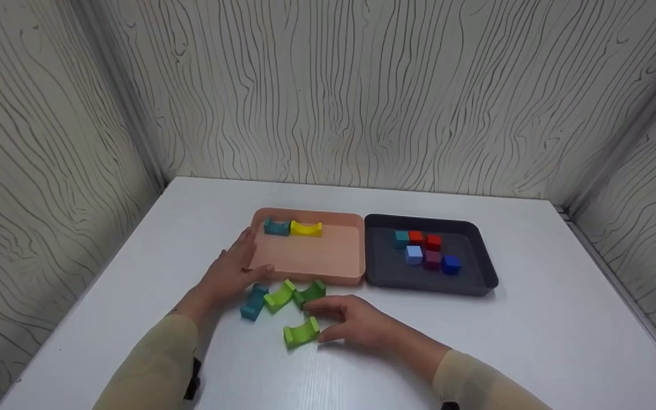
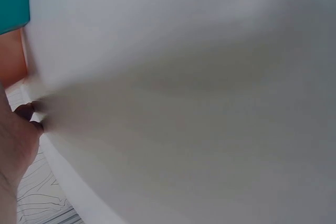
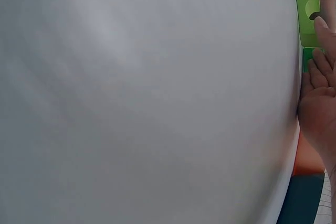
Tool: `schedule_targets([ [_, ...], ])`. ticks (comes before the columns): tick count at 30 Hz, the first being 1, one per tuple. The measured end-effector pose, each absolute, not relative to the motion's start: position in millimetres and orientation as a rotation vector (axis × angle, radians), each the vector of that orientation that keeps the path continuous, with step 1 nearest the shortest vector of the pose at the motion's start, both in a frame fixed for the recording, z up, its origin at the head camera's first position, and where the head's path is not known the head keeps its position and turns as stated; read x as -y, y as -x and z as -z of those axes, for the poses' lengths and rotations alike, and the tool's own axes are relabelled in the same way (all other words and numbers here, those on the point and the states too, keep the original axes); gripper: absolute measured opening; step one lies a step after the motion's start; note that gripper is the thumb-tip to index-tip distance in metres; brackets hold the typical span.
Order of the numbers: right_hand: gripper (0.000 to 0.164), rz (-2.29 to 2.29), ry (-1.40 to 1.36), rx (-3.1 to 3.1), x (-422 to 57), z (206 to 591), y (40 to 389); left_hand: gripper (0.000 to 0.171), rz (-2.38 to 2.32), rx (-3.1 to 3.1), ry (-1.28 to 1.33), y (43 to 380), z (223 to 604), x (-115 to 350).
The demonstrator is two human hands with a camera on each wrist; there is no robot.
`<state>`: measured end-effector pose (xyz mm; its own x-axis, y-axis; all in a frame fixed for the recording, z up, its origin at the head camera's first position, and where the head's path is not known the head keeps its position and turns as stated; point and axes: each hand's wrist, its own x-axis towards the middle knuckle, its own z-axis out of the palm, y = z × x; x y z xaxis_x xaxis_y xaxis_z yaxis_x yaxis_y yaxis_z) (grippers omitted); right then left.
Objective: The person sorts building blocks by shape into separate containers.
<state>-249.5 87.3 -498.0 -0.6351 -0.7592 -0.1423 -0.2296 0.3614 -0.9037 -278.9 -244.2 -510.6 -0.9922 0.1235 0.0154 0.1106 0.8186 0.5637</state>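
L hand fingers extended at pink tray; R hand parted, nothing gripped. Dk green block could be bumped if R fingers are swept in hastily.

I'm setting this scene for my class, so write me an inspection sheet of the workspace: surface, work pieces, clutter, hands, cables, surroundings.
Surface: white table.
Job's things: pink tray holding a teal curved block and a yellow curved block; on the table before it, a second teal block, a far light green block, a dark green block and a near light green block.
Clutter: dark tray right of the pink one, holding six cubes.
Left hand: at the pink tray's left side, fingers extended; contact unclear.
Right hand: thumb by the near light green block's right end; contact unclear.
Cables: nothing seen.
Surroundings: wood-grain-patterned panels on three sides.
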Motion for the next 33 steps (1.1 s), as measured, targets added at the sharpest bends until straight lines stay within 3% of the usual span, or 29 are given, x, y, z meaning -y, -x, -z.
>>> schedule_targets([
  [33, 0.034, 1.266, 0.822, -2.126, -87.1, 497.6, 247.2, 0.107, -0.931, -2.965, -0.163, 280.2, 511.8, 243.6],
])
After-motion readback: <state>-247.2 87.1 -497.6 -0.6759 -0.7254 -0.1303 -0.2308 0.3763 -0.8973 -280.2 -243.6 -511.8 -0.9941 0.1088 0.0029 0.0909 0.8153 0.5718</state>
